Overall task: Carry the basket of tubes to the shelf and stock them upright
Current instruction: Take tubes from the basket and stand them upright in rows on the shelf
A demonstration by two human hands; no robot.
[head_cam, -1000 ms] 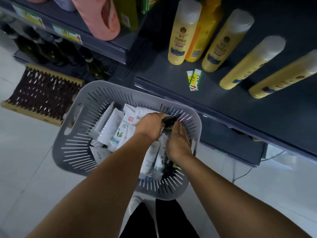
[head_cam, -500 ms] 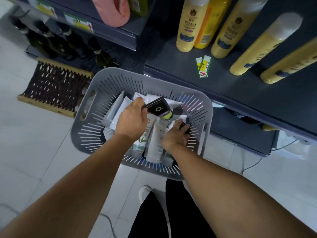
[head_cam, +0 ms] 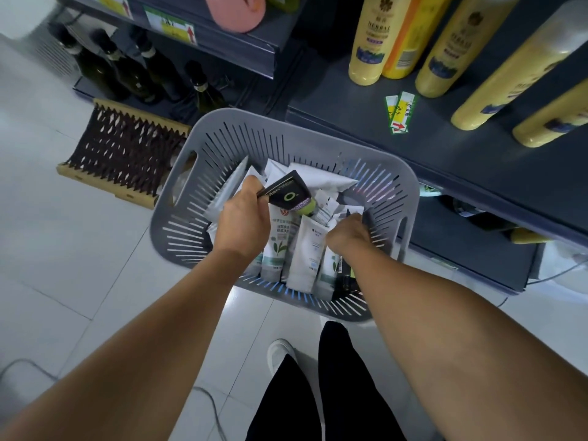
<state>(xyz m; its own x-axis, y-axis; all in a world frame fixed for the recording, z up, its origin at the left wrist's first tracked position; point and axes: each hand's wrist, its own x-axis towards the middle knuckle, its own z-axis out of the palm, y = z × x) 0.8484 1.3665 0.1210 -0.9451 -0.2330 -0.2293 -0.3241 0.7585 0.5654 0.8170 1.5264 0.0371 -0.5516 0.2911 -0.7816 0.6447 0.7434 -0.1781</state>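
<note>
Two hands in basket (head_cam: 203, 148), left hand (head_cam: 243, 224) holding black tube (head_cam: 286, 195)

Bare forearms without sleeves, black trousers (head_cam: 321, 393), one white shoe (head_cam: 280, 351)

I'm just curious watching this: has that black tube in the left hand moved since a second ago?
Yes. The black tube has come up out of the pile of white tubes in the grey basket, held by the left hand.
</note>
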